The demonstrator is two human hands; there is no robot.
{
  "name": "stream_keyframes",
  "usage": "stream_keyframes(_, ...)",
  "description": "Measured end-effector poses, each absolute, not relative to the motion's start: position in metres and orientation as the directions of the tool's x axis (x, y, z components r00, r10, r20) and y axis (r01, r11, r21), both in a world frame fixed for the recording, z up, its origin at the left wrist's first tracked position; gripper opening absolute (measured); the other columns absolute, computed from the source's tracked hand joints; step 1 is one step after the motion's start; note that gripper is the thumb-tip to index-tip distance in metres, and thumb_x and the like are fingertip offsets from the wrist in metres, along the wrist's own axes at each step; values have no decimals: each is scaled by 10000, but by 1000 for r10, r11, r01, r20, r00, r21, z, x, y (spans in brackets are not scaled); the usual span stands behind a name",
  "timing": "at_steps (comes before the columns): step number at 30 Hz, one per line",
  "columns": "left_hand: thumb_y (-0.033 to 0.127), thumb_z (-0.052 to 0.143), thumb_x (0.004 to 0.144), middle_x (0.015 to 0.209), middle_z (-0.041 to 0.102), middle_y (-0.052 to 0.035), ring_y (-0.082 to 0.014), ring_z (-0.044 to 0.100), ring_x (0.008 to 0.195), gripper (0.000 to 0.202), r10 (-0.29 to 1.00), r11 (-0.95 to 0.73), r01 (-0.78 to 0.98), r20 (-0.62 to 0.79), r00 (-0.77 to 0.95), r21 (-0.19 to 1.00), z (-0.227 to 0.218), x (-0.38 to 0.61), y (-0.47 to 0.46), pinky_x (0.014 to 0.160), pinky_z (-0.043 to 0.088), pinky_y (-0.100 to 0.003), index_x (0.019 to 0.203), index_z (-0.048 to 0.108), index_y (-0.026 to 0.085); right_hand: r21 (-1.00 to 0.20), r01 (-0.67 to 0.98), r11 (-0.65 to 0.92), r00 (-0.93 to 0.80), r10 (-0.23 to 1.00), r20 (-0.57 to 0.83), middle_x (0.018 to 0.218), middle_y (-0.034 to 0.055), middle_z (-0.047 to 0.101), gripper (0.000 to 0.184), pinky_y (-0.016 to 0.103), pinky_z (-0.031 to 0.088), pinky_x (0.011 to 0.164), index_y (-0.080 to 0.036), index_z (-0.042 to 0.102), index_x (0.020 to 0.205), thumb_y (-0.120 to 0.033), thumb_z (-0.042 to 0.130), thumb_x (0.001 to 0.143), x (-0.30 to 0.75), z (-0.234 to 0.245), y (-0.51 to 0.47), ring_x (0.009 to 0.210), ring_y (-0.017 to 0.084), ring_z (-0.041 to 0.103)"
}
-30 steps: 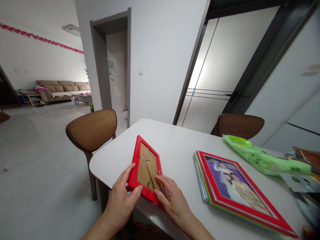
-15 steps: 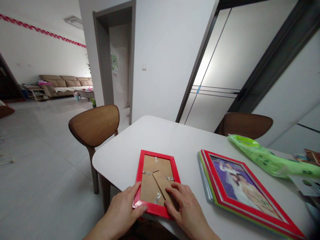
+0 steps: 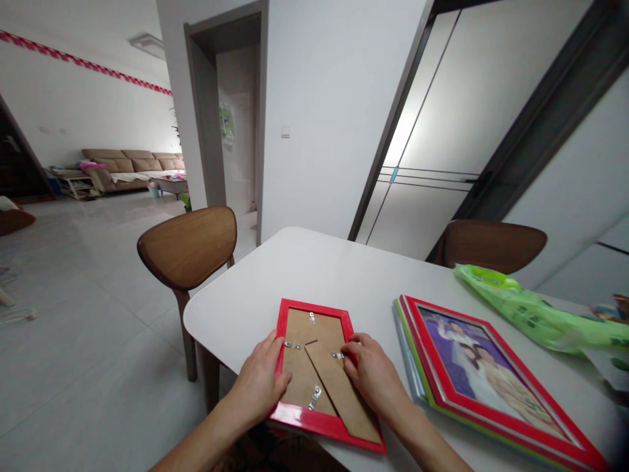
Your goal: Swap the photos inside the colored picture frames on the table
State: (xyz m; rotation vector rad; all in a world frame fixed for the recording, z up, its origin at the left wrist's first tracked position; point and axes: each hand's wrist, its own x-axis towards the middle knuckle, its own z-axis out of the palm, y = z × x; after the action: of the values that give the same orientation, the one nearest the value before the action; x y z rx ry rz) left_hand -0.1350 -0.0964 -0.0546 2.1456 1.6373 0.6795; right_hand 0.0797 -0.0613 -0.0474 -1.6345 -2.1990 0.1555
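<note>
A red picture frame (image 3: 333, 427) lies face down at the near edge of the table, its brown backing board (image 3: 299, 367) facing up. Metal clips sit at the board's edges, and a slanted easel leg (image 3: 344, 396) rests on it. My left hand (image 3: 263, 377) grips the frame's left side, thumb over the border. The curled fingers of my right hand (image 3: 371, 370) pinch at the right-hand metal clip (image 3: 338, 355), partly covering it and the border.
To the right, a stack of frames is topped by a red-framed photo (image 3: 484, 367) of people. Behind it lies a green plastic bag (image 3: 531, 308) on the white table (image 3: 314, 262). Wooden chairs stand at the left (image 3: 189, 246) and far right (image 3: 496, 244).
Both hands have moved up along the frame from its lower part. My right hand has come off the easel leg to the right clip, leaving the leg's lower end uncovered.
</note>
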Motion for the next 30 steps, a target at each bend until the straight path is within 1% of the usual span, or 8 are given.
stream_keyframes(5,181,466,698,1294,372,-118,-208,337,1179,513,961,-275,784,181,209,557,-57,-135,-97,997,264,-353,1200,395,107,-290,916,277,-211,948,238,785,56,535,223,261,413,641,-199,626,781,-184,407,741,78,-48,-56,722,158,521)
stream_keyframes(9,181,471,697,1278,392,-124,-208,355,1164,513,958,-282,773,206,198,568,-58,-135,-98,992,276,-349,1198,397,95,-289,903,318,-234,928,290,880,84,569,232,321,410,717,-200,624,880,-241,444,740,78,-47,-64,809,194,522)
stream_keyframes(12,172,471,697,1273,394,-135,-210,356,1159,504,958,-282,770,215,191,572,-60,-134,-98,994,274,-338,1187,407,72,-341,805,485,-395,868,301,1032,74,554,231,361,383,804,-244,624,908,-253,512,705,73,-41,-80,941,216,487)
stream_keyframes(14,165,472,696,1268,399,-135,-213,359,1155,503,957,-282,768,222,185,575,-61,-132,-98,993,275,-341,1186,407,72,-388,703,596,-554,801,225,1044,44,552,212,347,376,819,-276,634,868,-217,535,690,65,-36,-90,955,197,482)
stream_keyframes(16,159,472,694,1261,407,-135,-217,360,1154,504,957,-281,767,226,181,577,-62,-131,-98,991,278,-351,1186,405,75,-405,652,641,-636,753,169,1003,26,567,191,346,369,818,-290,645,817,-193,546,686,57,-32,-96,942,188,481)
stream_keyframes(22,134,466,688,1263,402,-136,-221,356,1158,492,956,-278,769,242,165,576,-65,-130,-99,993,277,-352,1174,420,71,-382,687,618,-603,778,174,919,6,586,116,389,339,799,-294,642,761,-245,561,694,46,-34,-95,893,193,480)
stream_keyframes(26,146,464,703,1249,417,-147,-229,367,1150,479,957,-274,779,240,163,564,-65,-125,-102,986,291,-353,1172,425,61,-437,706,557,-531,825,194,921,26,582,168,349,350,782,-262,622,853,-280,550,703,43,-36,-89,870,186,489)
stream_keyframes(30,141,448,709,1246,420,-150,-239,383,1138,464,953,-291,801,231,196,524,-65,-115,-104,973,302,-385,1168,433,71,-400,765,505,-446,863,237,873,55,584,182,291,357,749,-211,615,875,-238,483,753,29,-42,-73,840,173,496)
